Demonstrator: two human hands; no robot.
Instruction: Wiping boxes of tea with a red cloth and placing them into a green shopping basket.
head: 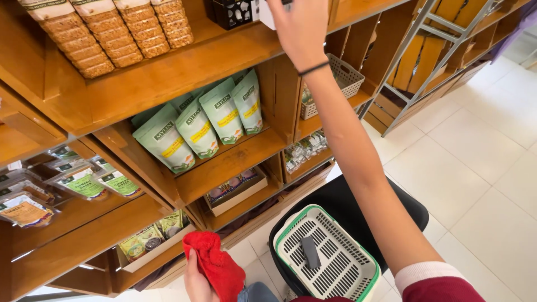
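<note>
My right hand (299, 28) reaches up to the top wooden shelf (184, 67) and rests on a white box (267, 15) there; a thin black band circles the wrist. Whether the fingers grip the box is hidden. Low in the view, my left hand (197, 282) is closed on a red cloth (217, 264). Several light green stand-up pouches (196, 126) lean in a row on the shelf below my right arm.
Clear packs of stacked crackers (106, 33) and a black crate (232, 12) sit on the top shelf. Small clear bags (84, 182) fill the left shelves. A white-and-green plastic basket (327, 257) rests on a black stool (347, 196). A metal stepladder (425, 50) stands at right on white floor tiles.
</note>
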